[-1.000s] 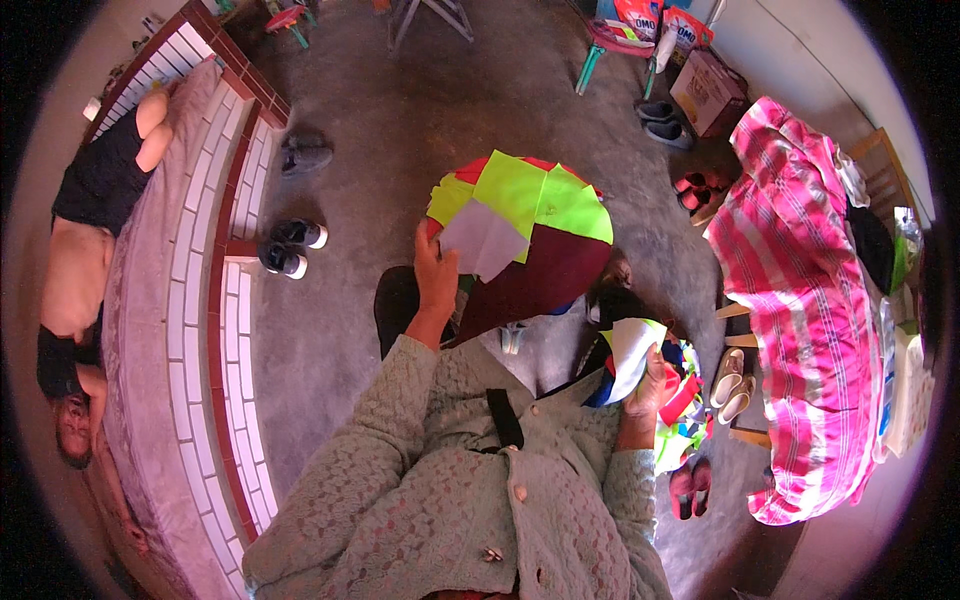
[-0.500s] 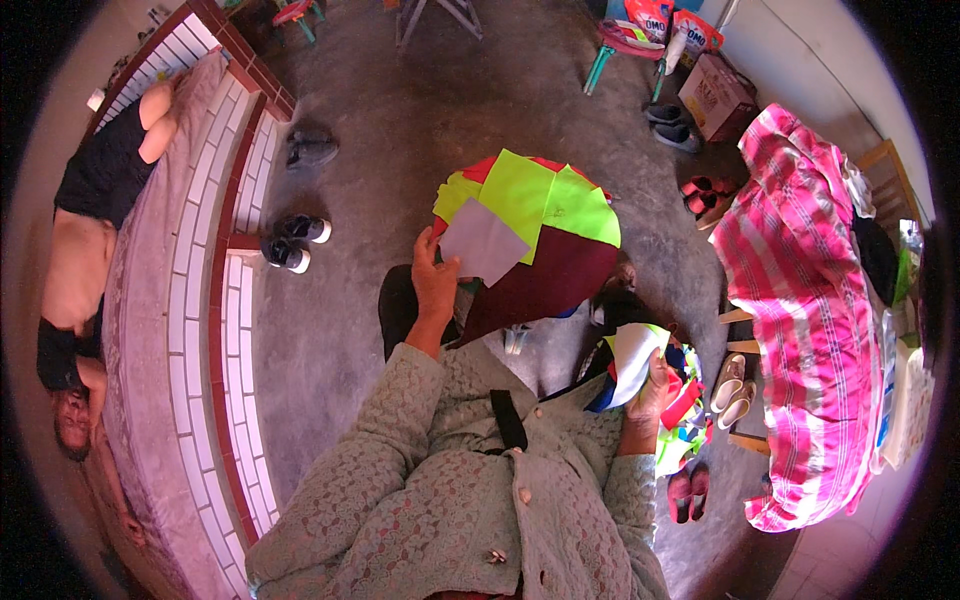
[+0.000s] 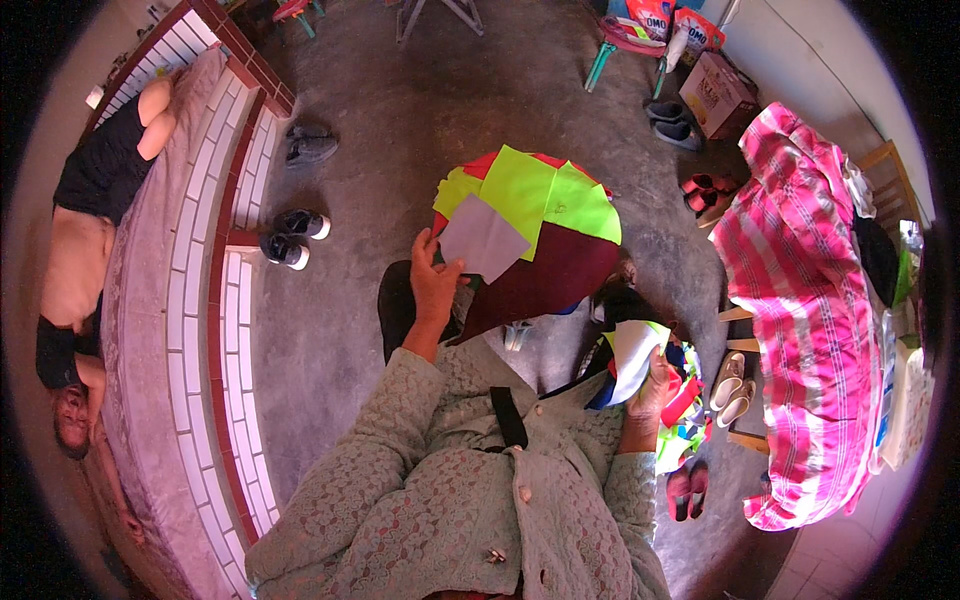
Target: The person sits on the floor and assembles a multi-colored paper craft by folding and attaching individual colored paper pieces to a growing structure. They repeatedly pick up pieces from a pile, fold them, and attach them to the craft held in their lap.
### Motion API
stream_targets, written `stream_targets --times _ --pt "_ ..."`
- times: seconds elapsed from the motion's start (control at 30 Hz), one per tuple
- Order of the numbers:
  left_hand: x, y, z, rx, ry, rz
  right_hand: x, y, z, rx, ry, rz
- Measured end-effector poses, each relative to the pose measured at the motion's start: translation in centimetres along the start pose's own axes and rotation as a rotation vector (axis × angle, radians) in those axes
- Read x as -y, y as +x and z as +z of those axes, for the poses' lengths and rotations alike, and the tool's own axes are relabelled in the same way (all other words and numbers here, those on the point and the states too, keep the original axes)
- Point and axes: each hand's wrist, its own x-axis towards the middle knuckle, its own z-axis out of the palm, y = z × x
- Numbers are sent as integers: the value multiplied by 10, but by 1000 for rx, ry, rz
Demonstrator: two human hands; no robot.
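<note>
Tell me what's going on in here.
A person in a grey-green knitted cardigan is handling cloth pieces. The left hand is at the lower left edge of a grey cloth square, which lies on a rounded spread of yellow-green, red and maroon cloth. The right hand holds a white cloth piece beside a heap of bright scraps. To the left, another person lies on a pink-covered bed.

Floor dim toward top, pale glare lower right; purplish tint near sides; edges curved, corners black.
</note>
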Motion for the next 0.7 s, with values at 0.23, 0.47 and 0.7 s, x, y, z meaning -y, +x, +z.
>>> stream_targets --times 0.23,0.47,0.7 --pt "-10 9 1 -122 44 -103 -2 2 -5 6 25 12" --pt "-11 14 4 -43 47 -61 1 0 -1 33 40 21" --pt "-12 18 -2 72 200 89 -4 2 -3 -21 24 -9"
